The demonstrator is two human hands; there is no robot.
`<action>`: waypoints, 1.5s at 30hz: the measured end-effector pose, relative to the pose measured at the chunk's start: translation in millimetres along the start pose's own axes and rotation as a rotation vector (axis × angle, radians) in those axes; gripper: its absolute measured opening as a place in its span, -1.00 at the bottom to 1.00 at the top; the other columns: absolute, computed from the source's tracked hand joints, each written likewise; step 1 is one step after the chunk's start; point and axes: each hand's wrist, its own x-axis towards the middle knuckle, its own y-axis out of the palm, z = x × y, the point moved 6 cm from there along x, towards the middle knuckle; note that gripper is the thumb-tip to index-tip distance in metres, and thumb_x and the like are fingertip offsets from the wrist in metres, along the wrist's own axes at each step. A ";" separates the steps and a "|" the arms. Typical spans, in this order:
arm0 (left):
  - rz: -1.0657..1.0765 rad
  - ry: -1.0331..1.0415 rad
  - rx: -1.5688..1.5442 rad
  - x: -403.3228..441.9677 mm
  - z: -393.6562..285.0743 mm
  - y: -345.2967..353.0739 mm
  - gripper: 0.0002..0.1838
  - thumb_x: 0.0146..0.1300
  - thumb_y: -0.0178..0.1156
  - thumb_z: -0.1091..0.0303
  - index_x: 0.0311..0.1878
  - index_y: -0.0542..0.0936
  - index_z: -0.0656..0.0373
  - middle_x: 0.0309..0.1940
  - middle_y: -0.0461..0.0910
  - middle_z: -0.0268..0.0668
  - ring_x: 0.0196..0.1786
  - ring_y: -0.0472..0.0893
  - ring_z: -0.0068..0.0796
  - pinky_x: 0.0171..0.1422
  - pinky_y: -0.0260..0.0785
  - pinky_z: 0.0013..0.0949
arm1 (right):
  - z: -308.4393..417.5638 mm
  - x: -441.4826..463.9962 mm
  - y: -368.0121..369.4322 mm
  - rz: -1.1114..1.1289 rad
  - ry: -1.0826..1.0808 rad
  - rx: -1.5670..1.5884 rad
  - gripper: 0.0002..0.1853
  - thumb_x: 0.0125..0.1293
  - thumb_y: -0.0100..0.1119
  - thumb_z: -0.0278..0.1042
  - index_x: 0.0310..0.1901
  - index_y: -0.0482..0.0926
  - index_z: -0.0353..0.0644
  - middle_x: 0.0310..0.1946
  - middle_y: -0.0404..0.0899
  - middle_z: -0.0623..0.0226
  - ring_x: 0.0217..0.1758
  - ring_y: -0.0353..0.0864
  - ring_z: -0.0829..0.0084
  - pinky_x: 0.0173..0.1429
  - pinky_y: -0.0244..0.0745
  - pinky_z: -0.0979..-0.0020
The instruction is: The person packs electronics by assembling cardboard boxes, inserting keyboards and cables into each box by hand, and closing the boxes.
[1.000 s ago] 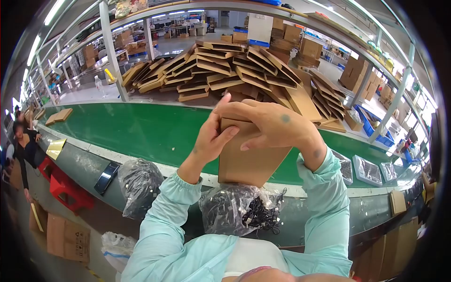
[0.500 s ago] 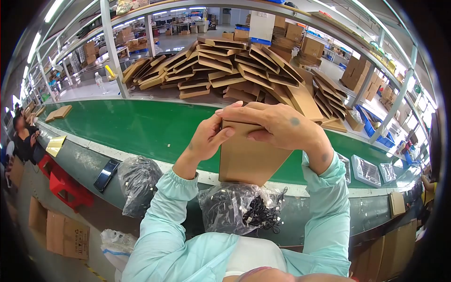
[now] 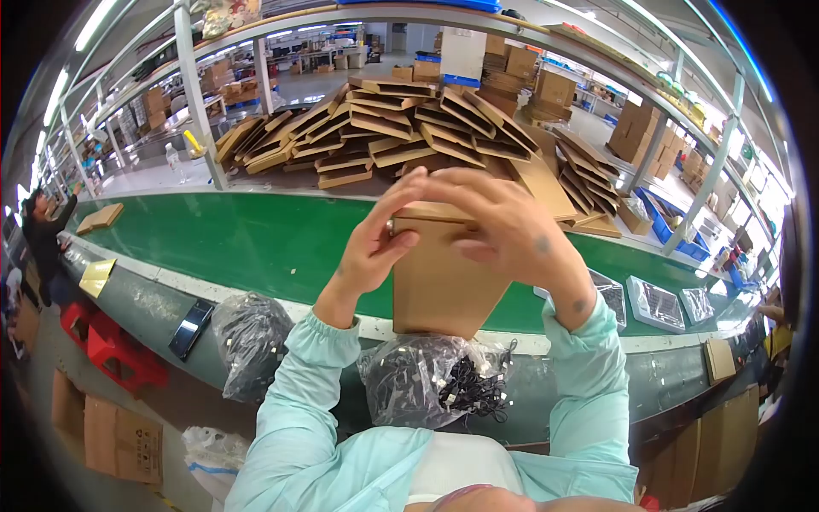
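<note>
A flat brown cardboard box (image 3: 448,286) stands upright in front of me, its lower end by the near edge of the green belt. At its upper left corner my left hand (image 3: 371,252) grips it, thumb on the near face and fingers over the top. My right hand (image 3: 512,226) arches across the top edge with its thumb against the near face; some of its fingertips are hidden behind the box. Just below the box lies a clear plastic bag (image 3: 405,380) with a bundle of black cables (image 3: 473,388) spilling from it.
Behind the green belt (image 3: 230,247) rises a heap of folded cardboard boxes (image 3: 384,128). A phone (image 3: 192,328) and another plastic bag (image 3: 252,341) lie to the left. Wrapped packs (image 3: 655,303) sit at right. A co-worker (image 3: 47,239) is at far left, near red stools (image 3: 115,350).
My hands have shifted slightly upward on the box, with the right fingers more arched above its top edge. The co-worker at far left has raised an arm. The view has tilted slightly.
</note>
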 end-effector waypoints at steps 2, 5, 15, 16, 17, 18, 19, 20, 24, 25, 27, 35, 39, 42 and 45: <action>0.017 0.016 0.010 0.3 -0.5 -5.6 -0.56 0.36 0.21 0.52 0.30 0.46 0.16 0.53 0.18 -0.04 0.49 0.31 -0.30 0.38 0.31 -0.37 | -12.2 -19.3 -17.2 -0.052 0.201 0.032 -0.26 0.05 0.39 -0.45 0.36 0.45 0.07 0.17 0.56 0.21 0.20 0.53 0.09 0.24 0.48 0.18; 0.041 0.015 0.000 6.1 -6.7 2.5 -0.69 0.34 0.16 0.64 0.12 0.53 0.20 0.46 0.27 -0.08 0.38 0.40 -0.39 0.25 0.39 -0.46 | -34.5 -48.1 -4.6 0.005 0.269 0.140 -0.24 -0.03 0.43 -0.54 0.32 0.49 -0.02 0.21 0.54 0.19 0.20 0.56 0.09 0.29 0.48 0.20; -0.030 0.010 0.140 3.1 -3.0 -2.4 -0.70 0.42 0.12 0.54 0.18 0.49 0.23 0.30 0.37 -0.21 0.19 0.52 -0.52 0.11 0.41 -0.56 | -23.4 -54.3 -6.3 -0.008 0.323 0.053 -0.25 -0.04 0.45 -0.52 0.31 0.52 0.02 0.22 0.55 0.19 0.31 0.48 0.11 0.35 0.43 0.22; -0.071 0.071 0.315 6.1 -13.6 -3.4 -0.67 0.44 0.12 0.48 0.24 0.46 0.21 0.31 0.36 -0.22 0.21 0.51 -0.50 0.11 0.41 -0.56 | -32.0 -55.5 -5.0 0.033 0.373 0.145 -0.26 -0.04 0.45 -0.53 0.29 0.54 0.02 0.20 0.57 0.20 0.29 0.50 0.14 0.34 0.44 0.24; -0.114 0.127 0.488 3.4 -20.5 -3.5 -0.63 0.46 0.12 0.42 0.30 0.44 0.20 0.32 0.36 -0.23 0.23 0.50 -0.49 0.11 0.40 -0.56 | -41.5 -57.8 -2.3 0.080 0.424 0.238 -0.27 -0.04 0.45 -0.54 0.28 0.56 0.01 0.18 0.60 0.22 0.27 0.53 0.16 0.33 0.45 0.26; -0.318 0.002 0.359 -7.7 -13.1 -18.7 -0.51 0.50 0.11 0.28 0.42 0.33 0.17 0.37 0.34 -0.25 0.30 0.47 -0.44 0.13 0.41 -0.51 | -52.3 -61.5 -2.4 -0.061 0.367 0.227 -0.31 -0.04 0.45 -0.57 0.24 0.59 -0.03 0.14 0.64 0.26 0.21 0.59 0.20 0.31 0.46 0.32; -0.488 0.000 0.223 -11.1 -24.9 -27.9 -0.54 0.51 0.08 0.27 0.40 0.37 0.16 0.34 0.41 -0.19 0.22 0.57 -0.32 0.22 0.45 -0.31 | -59.4 -64.8 -7.7 -0.202 0.304 0.136 -0.32 -0.01 0.43 -0.60 0.25 0.58 -0.07 0.15 0.64 0.27 0.18 0.62 0.28 0.28 0.49 0.33; -0.618 -0.009 0.334 -16.1 -37.2 -38.8 -0.59 0.51 0.08 0.29 0.35 0.42 0.17 0.29 0.46 -0.19 0.17 0.60 -0.35 0.13 0.48 -0.35 | -79.0 -73.0 -9.7 -0.273 0.401 0.130 -0.35 0.06 0.43 -0.57 0.27 0.55 -0.12 0.15 0.65 0.25 0.16 0.63 0.34 0.26 0.51 0.34; -0.718 0.052 0.444 -23.6 -60.5 -43.1 -0.70 0.48 0.08 0.38 0.19 0.51 0.30 0.11 0.61 -0.19 -0.04 0.65 -0.46 -0.08 0.45 -0.45 | -140.2 -87.5 21.0 -0.544 0.718 0.289 -0.38 0.36 0.28 -0.25 0.40 0.36 -0.23 0.29 0.48 0.04 0.32 0.49 0.29 0.40 0.36 0.28; -0.681 0.038 0.411 -22.4 -56.9 -35.8 -0.71 0.48 0.07 0.39 0.17 0.52 0.30 0.10 0.62 -0.19 -0.06 0.64 -0.48 -0.09 0.44 -0.46 | -148.6 -91.1 45.4 -0.571 0.768 0.187 -0.34 0.40 0.24 -0.19 0.44 0.30 -0.26 0.36 0.40 -0.01 0.40 0.41 0.25 0.46 0.28 0.25; -0.593 0.008 0.506 -21.4 -43.2 -20.7 -0.72 0.47 0.08 0.42 0.16 0.53 0.30 0.10 0.61 -0.21 -0.08 0.62 -0.49 -0.10 0.43 -0.46 | -159.3 -95.5 116.4 -0.495 0.780 0.352 -0.24 0.42 0.20 -0.11 0.51 0.14 -0.28 0.45 0.25 -0.05 0.50 0.27 0.13 0.53 0.15 0.20; -0.194 -0.410 0.633 -44.8 65.3 -27.7 -0.78 0.38 0.19 0.43 0.05 0.63 0.16 0.04 0.56 -0.29 -0.02 0.61 -0.49 -0.03 0.44 -0.47 | -181.5 -213.1 162.9 -0.098 0.978 0.679 -0.45 0.40 0.22 -0.16 0.36 0.43 -0.15 0.19 0.59 0.07 0.25 0.57 0.24 0.27 0.48 0.32; -0.059 -0.545 0.547 -42.0 124.7 -9.6 -0.80 0.37 0.21 0.40 0.02 0.64 0.17 -0.03 0.59 -0.31 -0.04 0.60 -0.50 -0.04 0.44 -0.45 | -229.9 -290.9 133.9 -0.048 1.083 0.332 -0.50 0.23 0.34 -0.27 0.24 0.57 -0.03 0.07 0.62 0.03 0.03 0.69 0.07 0.15 0.58 0.21; 0.015 -0.637 0.339 -37.7 153.2 22.2 -0.80 0.36 0.23 0.41 0.00 0.65 0.19 -0.06 0.60 -0.33 -0.07 0.60 -0.50 -0.05 0.44 -0.42 | -246.4 -287.4 107.8 -0.174 0.908 -0.221 -0.24 -0.01 0.48 -0.46 0.30 0.43 -0.06 0.23 0.43 0.07 0.27 0.46 -0.03 0.28 0.48 0.13; 0.134 -0.687 0.375 -46.0 159.7 43.2 -0.79 0.41 0.18 0.41 0.06 0.61 0.22 -0.10 0.64 -0.38 -0.04 0.59 -0.62 0.06 0.43 -0.49 | -280.2 -272.0 108.2 -0.209 0.985 -0.457 -0.15 -0.05 0.48 -0.50 0.36 0.35 -0.05 0.27 0.39 0.12 0.33 0.39 -0.02 0.28 0.48 0.15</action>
